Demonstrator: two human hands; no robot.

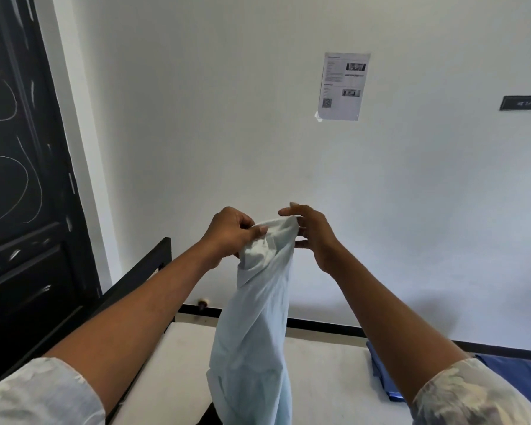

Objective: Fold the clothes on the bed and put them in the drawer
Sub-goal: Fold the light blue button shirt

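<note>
A pale blue garment (255, 326) hangs bunched in the air above the white mattress (328, 372). My left hand (230, 233) pinches its top edge between thumb and curled fingers. My right hand (311, 231) is at the other side of that top edge, fingers spread and slightly bent, with the cloth against its fingers; whether it grips the fabric is unclear. The garment's lower end runs out of view at the bottom. A folded blue cloth (383, 375) lies on the mattress at the right. No drawer is in view.
A black bed frame rail (141, 268) runs along the left of the mattress. A black door (22, 179) stands at the left. The white wall ahead carries a printed sheet (344, 85) and a small dark plate (523, 102).
</note>
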